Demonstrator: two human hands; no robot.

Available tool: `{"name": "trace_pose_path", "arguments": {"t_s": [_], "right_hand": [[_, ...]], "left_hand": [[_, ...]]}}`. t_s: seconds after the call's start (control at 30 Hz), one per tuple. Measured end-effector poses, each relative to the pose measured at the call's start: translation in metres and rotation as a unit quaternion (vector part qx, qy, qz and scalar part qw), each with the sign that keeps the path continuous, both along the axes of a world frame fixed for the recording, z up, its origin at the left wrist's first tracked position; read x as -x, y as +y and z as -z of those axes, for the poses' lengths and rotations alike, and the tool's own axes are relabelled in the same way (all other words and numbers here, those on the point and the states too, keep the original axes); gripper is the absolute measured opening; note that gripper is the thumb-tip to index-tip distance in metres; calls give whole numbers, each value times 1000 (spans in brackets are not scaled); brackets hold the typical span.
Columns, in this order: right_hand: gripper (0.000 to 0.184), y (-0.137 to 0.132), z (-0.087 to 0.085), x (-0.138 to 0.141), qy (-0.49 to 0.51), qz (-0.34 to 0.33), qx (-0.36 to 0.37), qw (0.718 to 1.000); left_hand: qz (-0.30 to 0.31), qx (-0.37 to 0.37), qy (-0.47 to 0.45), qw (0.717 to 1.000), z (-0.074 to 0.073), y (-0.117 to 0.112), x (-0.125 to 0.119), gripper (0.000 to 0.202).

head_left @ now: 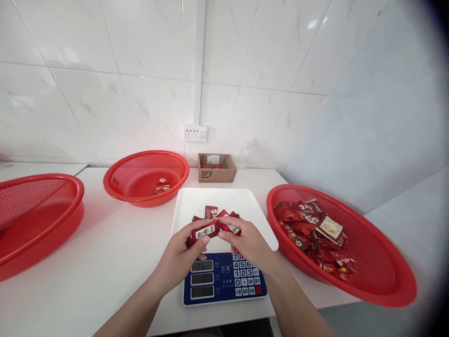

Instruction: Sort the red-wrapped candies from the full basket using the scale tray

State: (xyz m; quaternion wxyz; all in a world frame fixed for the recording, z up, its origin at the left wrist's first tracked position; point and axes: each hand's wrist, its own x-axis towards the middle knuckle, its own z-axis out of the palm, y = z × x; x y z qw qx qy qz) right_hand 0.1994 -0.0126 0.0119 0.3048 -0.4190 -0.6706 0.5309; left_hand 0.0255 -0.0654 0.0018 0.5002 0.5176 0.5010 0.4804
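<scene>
My left hand [186,250] pinches a red candy packet [206,231] with a white label, its thumb across the front. Close beside it, my right hand [247,239] grips another red packet [229,227] between thumb and fingers. Both hands are over the digital scale, just above its blue keypad panel [224,278]. Behind the fingers, more red packets [211,212] show on the white scale pan [187,200]; the hands partly hide them. Digits on the scale's displays are too dim to read.
At the right stands a red basket [382,262] with many red packets and a cream-coloured one [330,228]. A red basket [122,180] at back left holds a few packets. Another red basket [42,224] is at far left. A cardboard box [217,176] with red packets stands by the wall.
</scene>
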Motion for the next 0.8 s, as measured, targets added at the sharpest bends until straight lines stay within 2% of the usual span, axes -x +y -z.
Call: {"name": "trace_pose_path", "arguments": {"t_s": [0.07,0.13,0.3,0.4,0.5,0.57,0.7,0.8], "right_hand": [[24,-1,4,1,16,5,-1,1000],[26,-1,7,-2,31,26,-9,999],[33,-1,15,-26,65,180,-34,981],[33,1,19,-41,97,240,-41,965],[33,1,20,-49,109,253,-44,960],[33,0,21,-51,110,256,-42,959],[32,-3,23,-55,102,262,-46,959],[32,-3,24,-56,96,264,-53,958]], "left_hand": [[15,-1,19,1000,0,0,-2,39],[25,-6,50,998,0,0,-2,41],[22,-34,127,991,0,4,9,42],[32,-43,194,979,-3,9,12,45],[40,-30,263,963,-6,16,8,50],[58,-34,299,952,-7,22,5,44],[137,-67,332,931,-5,35,0,33],[141,-95,385,907,0,44,-2,34]]}}
